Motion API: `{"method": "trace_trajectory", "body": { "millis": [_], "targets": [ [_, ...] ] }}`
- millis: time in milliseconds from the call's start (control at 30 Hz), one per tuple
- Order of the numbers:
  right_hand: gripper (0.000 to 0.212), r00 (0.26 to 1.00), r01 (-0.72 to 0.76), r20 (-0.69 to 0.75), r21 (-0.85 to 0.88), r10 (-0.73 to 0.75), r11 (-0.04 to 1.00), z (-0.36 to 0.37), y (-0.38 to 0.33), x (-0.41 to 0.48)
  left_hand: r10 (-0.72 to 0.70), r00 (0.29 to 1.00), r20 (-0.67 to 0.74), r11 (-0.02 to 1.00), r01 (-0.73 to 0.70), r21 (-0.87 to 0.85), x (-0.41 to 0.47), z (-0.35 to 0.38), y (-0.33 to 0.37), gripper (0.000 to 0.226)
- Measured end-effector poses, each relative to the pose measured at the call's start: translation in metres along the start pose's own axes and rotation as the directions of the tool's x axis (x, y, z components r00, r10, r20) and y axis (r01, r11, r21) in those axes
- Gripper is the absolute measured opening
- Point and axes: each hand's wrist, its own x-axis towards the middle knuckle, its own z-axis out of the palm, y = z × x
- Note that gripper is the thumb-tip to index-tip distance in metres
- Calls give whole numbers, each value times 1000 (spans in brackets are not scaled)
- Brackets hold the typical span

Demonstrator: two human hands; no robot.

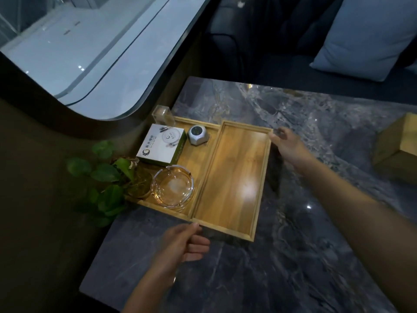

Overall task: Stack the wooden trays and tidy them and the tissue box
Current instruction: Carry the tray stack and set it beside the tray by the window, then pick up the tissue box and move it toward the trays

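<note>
Both hands grip the empty tray: left hand point(180, 242) pinching its near corner, right hand point(287, 144) apparently clasping the far one; stiff, light wood point(234, 175), best held by its rims.

Two bare forearms in view, no sleeves visible on either. Left hand point(180, 243) enters from 6 o'clock; a thin, pale band or bangle shows at its wrist, detail too blurred to confirm. Right hand point(287, 144) enters from 4 o'clock, forearm long and uncovered. No gloves, no rings or watch discernible on the fingers point(198, 242).
</note>
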Motion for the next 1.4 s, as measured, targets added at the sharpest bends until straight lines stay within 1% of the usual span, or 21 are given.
{"method": "trace_trajectory", "body": {
  "millis": [67,133,200,300,367,433,500,567,667,700,733,767,833,900,933,1000,1067,1200,1267,1333,1400],
  "targets": [
    [47,999,38,-7,-42,-38,998,-17,-1,-5,133,990,-39,990,-131,52,-5,6,20,22],
    [49,997,77,-5,-83,-77,994,-38,-3,-10,270,963,-26,956,-264,129,-7,22,45,21],
    [48,994,106,-16,-127,-109,986,-63,-5,-15,385,920,73,894,-391,216,-4,48,74,21],
    [43,985,150,-63,-166,-162,975,-105,-6,-24,489,836,247,788,-545,286,6,105,114,18],
    [38,967,191,-130,-206,-220,960,-136,-7,-33,538,763,358,708,-640,299,12,150,137,13],
    [35,935,206,-238,-244,-264,948,-168,-4,-41,554,703,445,648,-700,300,22,198,152,15],
    [32,892,185,-360,-256,-272,949,-199,4,-47,541,686,487,630,-714,306,32,246,163,12],
    [31,848,144,-478,-205,-228,968,-231,19,-52,535,680,501,623,-718,309,41,293,167,11],
    [31,768,18,-635,-114,-87,993,-273,56,-56,526,684,505,619,-715,325,53,352,160,20],
    [32,751,-39,-659,-90,-30,995,-284,72,-56,517,694,500,614,-708,348,57,369,155,18],
    [35,750,-95,-660,-60,32,994,-293,88,-55,495,715,494,622,-689,373,61,384,148,7],
    [39,764,-150,-638,-27,98,988,-298,103,-54,468,739,484,637,-662,395,66,397,142,12],
    [51,811,-249,-537,41,231,968,-303,128,-50,391,799,457,689,-583,430,76,419,128,44],
    [61,850,-291,-414,145,325,946,-301,149,-44,288,857,427,748,-480,458,86,434,115,62],
    [61,860,-298,-370,191,350,935,-300,157,-41,225,883,413,780,-417,467,91,439,108,68],
    [48,884,-281,-296,282,361,918,-297,167,-35,105,915,391,830,-297,472,98,447,99,72],
    [33,912,-232,-235,379,335,896,-292,168,-31,66,922,381,874,-238,424,101,452,91,71],
    [37,930,-190,-217,410,297,892,-288,168,-34,145,919,367,924,-258,281,101,453,81,61],
    [38,937,-164,-199,476,288,864,-285,165,-39,221,888,403,929,-318,191,99,447,84,52],
    [37,942,-99,-226,517,247,850,-283,153,-47,302,850,431,921,-377,98,90,439,92,48],
    [33,949,-17,-261,517,177,856,-283,136,-56,378,835,400,909,-417,12,75,426,103,49]
  ]
}}
